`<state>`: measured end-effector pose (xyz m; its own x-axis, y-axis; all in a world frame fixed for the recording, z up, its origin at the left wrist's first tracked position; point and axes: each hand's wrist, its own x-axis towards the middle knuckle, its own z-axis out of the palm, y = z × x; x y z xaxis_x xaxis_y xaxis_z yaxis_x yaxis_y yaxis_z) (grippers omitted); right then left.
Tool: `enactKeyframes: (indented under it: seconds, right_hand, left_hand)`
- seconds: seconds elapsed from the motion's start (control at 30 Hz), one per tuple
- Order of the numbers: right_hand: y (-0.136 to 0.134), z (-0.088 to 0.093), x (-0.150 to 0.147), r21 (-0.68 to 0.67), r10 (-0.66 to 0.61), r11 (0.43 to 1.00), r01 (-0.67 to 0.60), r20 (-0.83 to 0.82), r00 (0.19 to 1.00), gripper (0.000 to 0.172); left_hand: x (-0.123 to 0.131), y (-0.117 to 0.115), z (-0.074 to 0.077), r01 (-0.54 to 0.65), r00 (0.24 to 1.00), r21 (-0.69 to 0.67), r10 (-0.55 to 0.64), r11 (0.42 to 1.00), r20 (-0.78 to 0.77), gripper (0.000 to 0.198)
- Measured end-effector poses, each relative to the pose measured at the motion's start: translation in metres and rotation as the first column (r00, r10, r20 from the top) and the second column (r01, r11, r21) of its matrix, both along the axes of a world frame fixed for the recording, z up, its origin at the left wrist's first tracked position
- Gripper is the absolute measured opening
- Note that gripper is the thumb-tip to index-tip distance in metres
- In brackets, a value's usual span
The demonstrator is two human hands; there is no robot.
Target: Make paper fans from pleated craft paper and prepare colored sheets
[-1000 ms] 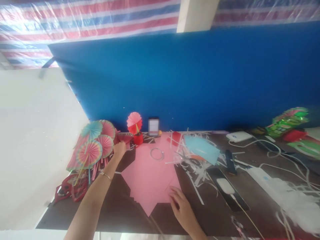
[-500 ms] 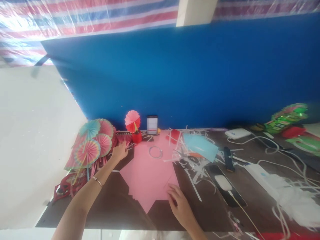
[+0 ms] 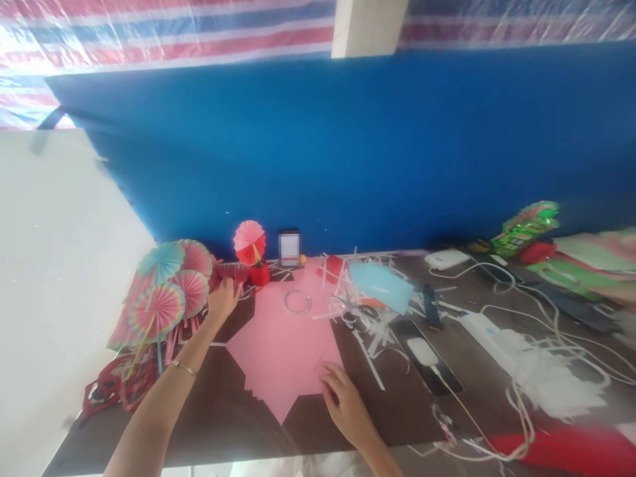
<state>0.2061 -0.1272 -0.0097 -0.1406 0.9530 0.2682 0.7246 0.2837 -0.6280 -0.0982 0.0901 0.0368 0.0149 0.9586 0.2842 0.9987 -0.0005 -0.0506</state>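
My left hand (image 3: 221,299) reaches to the back left of the dark table (image 3: 223,411). Its fingers are curled on a folded dark red paper fan (image 3: 233,273) lying beside a pile of round pleated paper fans (image 3: 163,291). My right hand (image 3: 342,401) lies flat with fingers apart on the near right corner of a stack of pink paper sheets (image 3: 283,344). A small ring (image 3: 297,302) rests on the pink paper. A red pleated fan on a stick stands in a small red cup (image 3: 259,273) behind it.
White paper strips (image 3: 368,318) and a light blue sheet (image 3: 380,286) litter the middle. A phone with a charger puck (image 3: 426,356), a power strip (image 3: 489,331) and white cables lie to the right. Green and red packets (image 3: 527,228) sit far right. A blue panel (image 3: 348,152) backs the table.
The view has shifted right, so everything sits a little further left in frame. My left hand stays at the dark red fan by the pile. My right hand stays on the pink paper.
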Motion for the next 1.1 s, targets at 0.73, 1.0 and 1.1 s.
enactKeyframes:
  seconds: [0.73,1.0,1.1]
  right_hand:
    - [-0.005,0.005,-0.002,-0.015,-0.033,0.999,0.032,-0.062,0.997,0.021]
    - [-0.006,0.011,-0.002,-0.022,-0.027,0.999,0.026,-0.067,0.997,0.022]
    - [-0.007,0.012,-0.002,-0.033,-0.022,0.999,0.02,-0.054,0.998,0.022]
  left_hand:
    - [0.13,-0.012,-0.02,0.732,0.681,-0.183,-0.711,0.656,0.174,0.032]
    - [0.145,0.001,-0.018,0.554,0.828,-0.164,-0.519,0.816,0.213,0.036]
    - [0.142,-0.002,-0.019,0.445,0.887,-0.145,-0.412,0.884,0.209,0.041]
